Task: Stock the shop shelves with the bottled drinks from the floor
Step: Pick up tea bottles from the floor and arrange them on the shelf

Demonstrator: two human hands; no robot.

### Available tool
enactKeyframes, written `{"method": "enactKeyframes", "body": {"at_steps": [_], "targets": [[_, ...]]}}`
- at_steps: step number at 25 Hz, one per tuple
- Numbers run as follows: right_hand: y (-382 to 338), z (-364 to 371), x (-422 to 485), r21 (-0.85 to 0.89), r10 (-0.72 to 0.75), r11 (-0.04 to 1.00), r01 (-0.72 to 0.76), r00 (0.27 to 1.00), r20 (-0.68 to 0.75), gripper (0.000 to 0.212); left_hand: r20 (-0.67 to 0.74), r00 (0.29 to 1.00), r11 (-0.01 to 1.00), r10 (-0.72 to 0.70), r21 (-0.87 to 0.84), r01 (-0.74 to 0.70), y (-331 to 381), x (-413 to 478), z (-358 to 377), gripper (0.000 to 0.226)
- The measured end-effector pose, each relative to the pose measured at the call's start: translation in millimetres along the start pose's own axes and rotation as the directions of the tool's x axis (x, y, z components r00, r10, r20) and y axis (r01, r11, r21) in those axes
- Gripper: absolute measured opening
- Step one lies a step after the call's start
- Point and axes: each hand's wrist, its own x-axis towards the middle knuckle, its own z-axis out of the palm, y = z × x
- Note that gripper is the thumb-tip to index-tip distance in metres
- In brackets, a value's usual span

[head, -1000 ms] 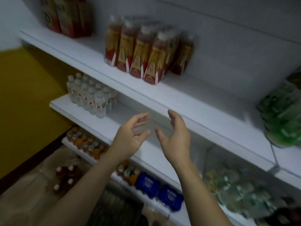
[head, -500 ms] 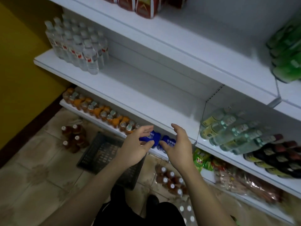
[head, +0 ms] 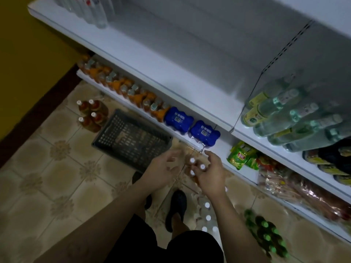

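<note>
— Below our hands, on the tiled floor [head: 57,168]: one pack of brown bottled drinks with white caps [head: 195,166], standing upright. What do we log for the hands?

— Left hand [head: 163,171] at ten o'clock of the pack, right hand [head: 210,175] at two o'clock; both with fingers spread wide and gripping nothing. Whether the right fingertips touch the caps, we cannot tell — the frame is blurred there.

— Other floor stock?

— A second brown pack [head: 91,114] at ten o'clock, beside a dark plastic basket [head: 131,137]; clear white-capped bottles [head: 208,217] at six o'clock, by our feet; green-capped bottles [head: 266,234] at five o'clock.

— And the shelves?

— Bottom shelf [head: 224,147] holds orange drinks [head: 123,88] and two blue packs [head: 191,126]. Middle shelf [head: 171,69] — at twelve o'clock — is mostly bare, with clear bottles lying at two o'clock [head: 284,112].
</note>
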Motion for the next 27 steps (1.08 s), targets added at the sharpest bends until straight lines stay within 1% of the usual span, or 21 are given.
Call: {"method": "enactKeyframes", "body": {"at_steps": [2, 6, 10, 14, 16, 17, 19, 21, 22, 25, 27], "targets": [[26, 11, 8, -0.003, 0.042, 0.999, -0.041, 0.999, 0.032, 0.052, -0.023, 0.998, 0.997, -0.064, 0.032, 0.065, -19, 9, 18, 0.044], [73, 48, 34, -0.051, 0.109, 0.993, -0.105, 0.989, 0.101, 0.056, -0.015, 0.996, 0.992, -0.09, 0.089, 0.091, -68, 41, 45, 0.047], [113, 97, 69, -0.073, 0.208, 0.977, -0.2, 0.967, 0.148, 0.051, -0.008, 0.996, 0.983, -0.088, 0.164, 0.088, -129, 89, 63, 0.048], [159, 171, 135, -0.17, 0.22, 0.968, -0.184, 0.949, 0.224, 0.049, 0.028, 0.989, 0.965, -0.145, 0.226, 0.135, -205, 146, 90, 0.052], [183, 206, 166, -0.225, 0.254, 0.953, -0.201, 0.938, 0.237, 0.054, 0.048, 0.989, 0.958, -0.137, 0.261, 0.12, -239, 175, 100, 0.053], [197, 222, 176, -0.261, 0.27, 0.943, -0.207, 0.933, 0.238, 0.053, 0.037, 0.99, 0.954, -0.135, 0.276, 0.12, -256, 188, 103, 0.054], [229, 250, 191, -0.334, 0.267, 0.926, -0.176, 0.931, 0.25, 0.054, 0.011, 0.989, 0.956, -0.149, 0.256, 0.141, -286, 208, 106, 0.053], [261, 268, 206, -0.411, 0.27, 0.897, -0.161, 0.937, 0.223, 0.063, 0.005, 0.989, 0.965, -0.146, 0.219, 0.142, -316, 229, 117, 0.055], [279, 275, 214, -0.459, 0.286, 0.873, -0.165, 0.936, 0.207, 0.065, 0.004, 0.988, 0.967, -0.157, 0.202, 0.153, -330, 236, 126, 0.056], [319, 294, 236, -0.605, 0.246, 0.788, -0.11, 0.958, 0.147, 0.073, -0.039, 0.981, 0.972, -0.188, 0.133, 0.191, -360, 256, 157, 0.058], [341, 302, 248, -0.633, 0.224, 0.769, -0.089, 0.965, 0.137, 0.075, -0.047, 0.983, 0.977, -0.177, 0.115, 0.182, -371, 270, 180, 0.059]]}}
